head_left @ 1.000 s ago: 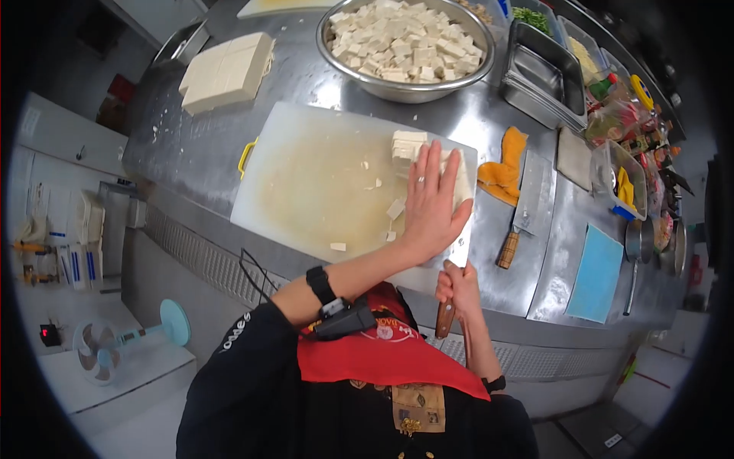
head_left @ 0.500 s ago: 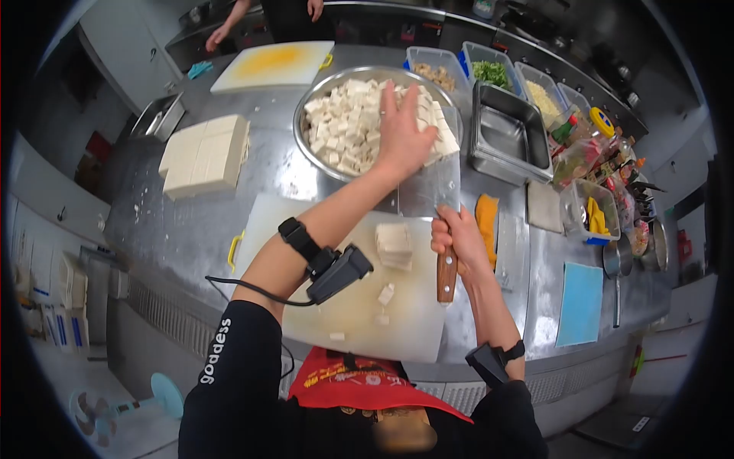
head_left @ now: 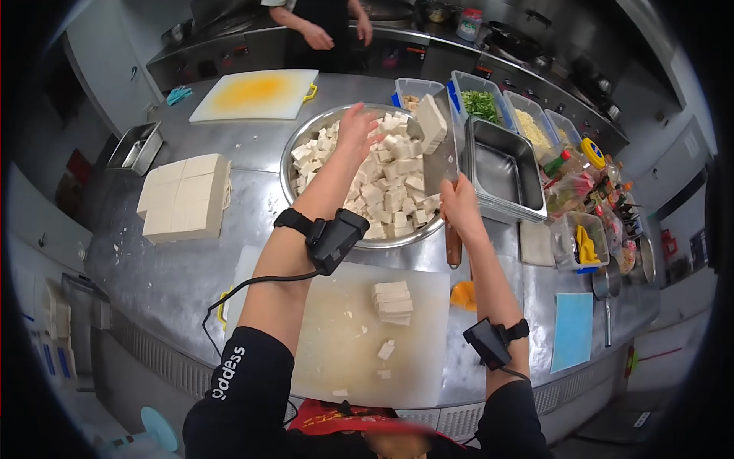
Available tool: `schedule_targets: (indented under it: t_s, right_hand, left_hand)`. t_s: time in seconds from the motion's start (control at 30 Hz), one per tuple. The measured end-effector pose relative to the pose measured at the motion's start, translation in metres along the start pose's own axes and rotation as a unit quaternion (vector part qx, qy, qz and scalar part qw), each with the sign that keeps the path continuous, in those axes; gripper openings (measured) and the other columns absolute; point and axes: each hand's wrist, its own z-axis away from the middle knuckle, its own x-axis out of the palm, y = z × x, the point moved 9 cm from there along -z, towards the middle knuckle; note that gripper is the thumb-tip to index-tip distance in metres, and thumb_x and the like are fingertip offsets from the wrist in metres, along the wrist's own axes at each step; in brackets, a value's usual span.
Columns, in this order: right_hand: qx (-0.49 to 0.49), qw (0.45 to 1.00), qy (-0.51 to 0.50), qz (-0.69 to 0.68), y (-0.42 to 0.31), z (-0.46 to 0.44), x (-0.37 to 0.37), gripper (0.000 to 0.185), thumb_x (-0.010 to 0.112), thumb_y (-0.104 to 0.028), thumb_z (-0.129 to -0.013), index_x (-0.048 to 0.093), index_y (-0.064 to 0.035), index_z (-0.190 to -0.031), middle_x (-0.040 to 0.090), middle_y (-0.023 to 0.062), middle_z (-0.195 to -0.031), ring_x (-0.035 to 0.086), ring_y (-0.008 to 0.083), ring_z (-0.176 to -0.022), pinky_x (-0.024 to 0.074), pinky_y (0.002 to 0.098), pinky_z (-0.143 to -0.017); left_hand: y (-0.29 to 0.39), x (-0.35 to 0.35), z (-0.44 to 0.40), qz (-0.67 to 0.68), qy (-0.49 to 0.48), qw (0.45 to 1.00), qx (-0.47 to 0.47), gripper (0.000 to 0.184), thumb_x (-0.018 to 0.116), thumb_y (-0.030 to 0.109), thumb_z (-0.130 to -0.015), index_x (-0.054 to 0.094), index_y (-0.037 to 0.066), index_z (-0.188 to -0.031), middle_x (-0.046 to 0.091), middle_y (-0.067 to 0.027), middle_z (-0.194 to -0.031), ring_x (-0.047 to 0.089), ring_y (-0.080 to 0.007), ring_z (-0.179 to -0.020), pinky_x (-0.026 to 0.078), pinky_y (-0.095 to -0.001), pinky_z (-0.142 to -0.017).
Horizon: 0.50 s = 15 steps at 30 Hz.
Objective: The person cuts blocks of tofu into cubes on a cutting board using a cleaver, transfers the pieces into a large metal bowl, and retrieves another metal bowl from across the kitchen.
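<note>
My right hand [head_left: 460,205] grips a cleaver [head_left: 441,163] by its wooden handle, with the blade raised over the right side of a large steel bowl [head_left: 287,170]. A slab of white tofu [head_left: 431,125] clings to the blade near its top. My left hand [head_left: 356,134] is above the bowl's left part with its fingers spread, holding nothing. Cubes of tofu [head_left: 390,200] fill the bowl. Below it, a small stack of tofu [head_left: 393,302] and a few loose bits lie on a white cutting board [head_left: 329,329].
A big tofu block [head_left: 183,199] sits at the left, beyond it a steel tray [head_left: 136,148] and a yellow-stained board [head_left: 256,96]. Steel pans [head_left: 505,164], food tubs [head_left: 531,126] and a blue cloth [head_left: 572,329] are on the right. A person [head_left: 321,34] stands across the table.
The cleaver with tofu moved from the board to the bowl, and its blade is now raised. My left hand came off the tofu and shifted left. The view tilted up, showing the other person.
</note>
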Motion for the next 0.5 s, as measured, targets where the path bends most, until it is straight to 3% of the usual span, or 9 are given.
schedule_targets:
  t_s: [0.03, 0.13, 0.27, 0.43, 0.47, 0.5]
  right_hand:
    - [0.015, 1.0, -0.009, 0.01, -0.002, 0.001, 0.0, 0.028, 0.048, -0.02, -0.091, 0.053, 0.0044, -0.103, 0.063, 0.027, -0.085, 0.059, 0.0484, -0.086, 0.0452, 0.0491, -0.073]
    - [-0.05, 0.995, 0.033, 0.077, -0.041, 0.014, -0.015, 0.025, 0.048, -0.019, -0.091, 0.052, 0.0036, -0.101, 0.062, 0.029, -0.084, 0.058, 0.0486, -0.084, 0.0444, 0.0513, -0.072]
    - [-0.07, 0.979, -0.014, 0.192, -0.042, 0.019, -0.017, 0.02, 0.048, -0.015, -0.09, 0.05, 0.0032, -0.098, 0.061, 0.0301, -0.082, 0.058, 0.0478, -0.082, 0.0435, 0.0527, -0.072]
    - [-0.116, 0.99, 0.013, 0.08, -0.05, 0.029, -0.04, 0.02, 0.049, -0.015, -0.089, 0.05, 0.0031, -0.099, 0.061, 0.0292, -0.082, 0.059, 0.0477, -0.082, 0.0444, 0.0502, -0.071]
    - [-0.126, 0.99, 0.019, 0.059, -0.051, 0.03, -0.044, 0.021, 0.049, -0.015, -0.089, 0.049, 0.0034, -0.099, 0.061, 0.0292, -0.082, 0.058, 0.0478, -0.082, 0.0445, 0.0496, -0.071]
    - [-0.154, 0.987, 0.033, 0.039, -0.052, 0.035, -0.048, 0.019, 0.049, -0.014, -0.089, 0.05, 0.0028, -0.097, 0.062, 0.0216, -0.072, 0.062, 0.0378, -0.065, 0.0474, 0.0425, -0.059]
  left_hand:
    - [0.012, 0.002, 0.006, 0.0, -0.006, 1.0, 0.014, 0.05, 0.055, 0.009, -0.088, 0.039, 0.007, -0.135, 0.044, -0.0138, -0.129, 0.049, -0.0225, -0.11, 0.047, -0.0475, -0.086]
    - [0.04, 0.001, 0.033, -0.127, 0.01, 0.986, 0.104, 0.045, 0.056, 0.011, -0.088, 0.045, 0.008, -0.131, 0.048, -0.0101, -0.126, 0.051, -0.0209, -0.107, 0.047, -0.0425, -0.084]
    - [0.057, -0.01, 0.08, -0.248, 0.042, 0.937, 0.242, 0.032, 0.06, 0.013, -0.086, 0.057, 0.007, -0.118, 0.054, -0.0109, -0.119, 0.057, -0.0207, -0.1, 0.048, -0.0338, -0.082]
    - [0.056, -0.015, 0.135, -0.358, 0.089, 0.861, 0.349, 0.022, 0.059, 0.013, -0.087, 0.061, 0.006, -0.108, 0.056, -0.0104, -0.108, 0.059, -0.0207, -0.092, 0.048, -0.031, -0.081]
    - [0.05, -0.023, 0.138, -0.342, 0.09, 0.872, 0.34, 0.022, 0.059, 0.013, -0.087, 0.061, 0.006, -0.108, 0.057, -0.0101, -0.108, 0.059, -0.0203, -0.092, 0.047, -0.0308, -0.081]
    - [0.042, -0.033, 0.137, -0.325, 0.088, 0.882, 0.329, 0.022, 0.059, 0.013, -0.087, 0.061, 0.006, -0.108, 0.057, -0.0098, -0.108, 0.059, -0.0199, -0.092, 0.047, -0.0307, -0.082]
